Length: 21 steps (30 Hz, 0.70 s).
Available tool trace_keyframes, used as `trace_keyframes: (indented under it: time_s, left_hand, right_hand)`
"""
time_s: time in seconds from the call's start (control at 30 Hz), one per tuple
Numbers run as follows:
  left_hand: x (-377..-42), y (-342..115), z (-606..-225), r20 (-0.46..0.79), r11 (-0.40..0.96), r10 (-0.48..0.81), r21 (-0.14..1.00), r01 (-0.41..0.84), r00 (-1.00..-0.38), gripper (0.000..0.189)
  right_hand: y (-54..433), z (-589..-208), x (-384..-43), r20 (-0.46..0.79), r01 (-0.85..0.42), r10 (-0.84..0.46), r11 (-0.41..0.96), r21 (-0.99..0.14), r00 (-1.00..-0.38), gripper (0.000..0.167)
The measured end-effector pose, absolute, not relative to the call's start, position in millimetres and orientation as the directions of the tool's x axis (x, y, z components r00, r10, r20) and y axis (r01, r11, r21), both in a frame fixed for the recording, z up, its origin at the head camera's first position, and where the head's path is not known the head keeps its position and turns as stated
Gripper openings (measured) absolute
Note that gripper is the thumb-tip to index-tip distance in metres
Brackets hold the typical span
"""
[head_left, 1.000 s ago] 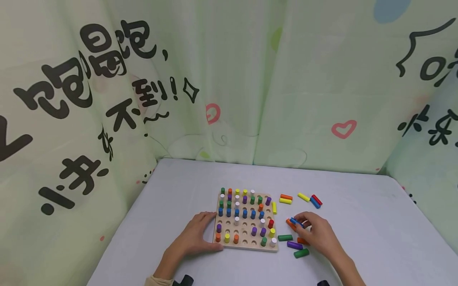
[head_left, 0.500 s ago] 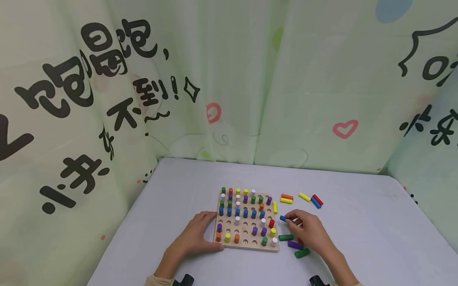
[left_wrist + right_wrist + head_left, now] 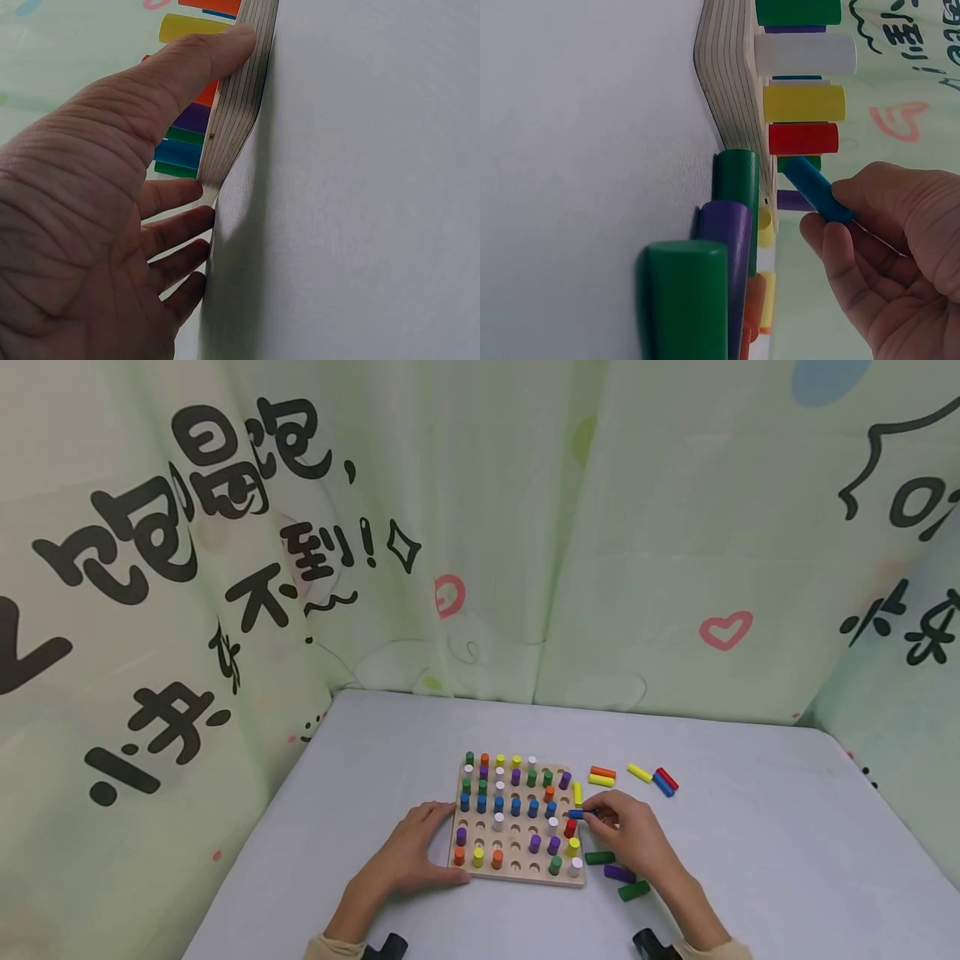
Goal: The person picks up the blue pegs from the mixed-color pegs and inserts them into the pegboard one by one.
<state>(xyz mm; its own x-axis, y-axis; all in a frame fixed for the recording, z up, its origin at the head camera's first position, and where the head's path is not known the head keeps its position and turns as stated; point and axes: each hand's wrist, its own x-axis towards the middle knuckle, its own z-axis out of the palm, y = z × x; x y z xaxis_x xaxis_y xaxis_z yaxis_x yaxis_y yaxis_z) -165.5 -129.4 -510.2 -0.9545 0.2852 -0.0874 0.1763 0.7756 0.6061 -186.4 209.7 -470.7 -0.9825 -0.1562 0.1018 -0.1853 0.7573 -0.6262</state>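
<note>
A wooden pegboard point(image 3: 525, 877) lies on the table, with rows of coloured pegs standing in its holes. My left hand point(image 3: 412, 853) rests at its near left corner. The thumb presses the front edge and the fingertips touch the left side, as the left wrist view shows. Between thumb and fingertips, my right hand point(image 3: 632, 833) pinches a blue peg point(image 3: 817, 189). That peg is tilted above the board's right edge, near the end of the row of blue pegs point(image 3: 515, 808). A red peg point(image 3: 804, 139) stands close by it.
Right of the board lie loose pegs: green point(image 3: 633, 891), purple point(image 3: 619, 874) and another green point(image 3: 600, 857). Farther back are orange point(image 3: 603, 772), yellow point(image 3: 639, 772), red point(image 3: 666, 778) and blue point(image 3: 662, 785) ones. A printed curtain point(image 3: 630, 527) hangs behind the table.
My right hand has lifted the blue peg from the loose pegs and carried it left to the board's right edge. My left hand has stayed at the board.
</note>
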Motion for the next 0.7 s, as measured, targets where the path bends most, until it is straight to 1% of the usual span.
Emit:
trace_keyframes:
  time_s: [0.43,0.57,0.7]
  left_hand:
    - [-165.7,-129.6,-508.8,-0.089,0.772,0.288,0.610,0.177,-0.953,0.106]
    - [-165.3,-129.8,-507.8,-0.083,0.771,0.290,0.610,0.181,-0.954,0.107]
    - [-164.8,-130.0,-508.2,-0.084,0.770,0.290,0.612,0.181,-0.953,0.107]
  right_hand:
    - [202.5,-471.3,-189.9,0.156,-0.250,-0.196,0.757,-0.603,-0.968,0.019]
    - [200.5,-469.3,-191.2,0.181,-0.281,-0.215,0.743,-0.607,-0.960,0.020]
    - [197.1,-467.8,-193.0,0.176,-0.283,-0.221,0.730,-0.622,-0.959,0.021]
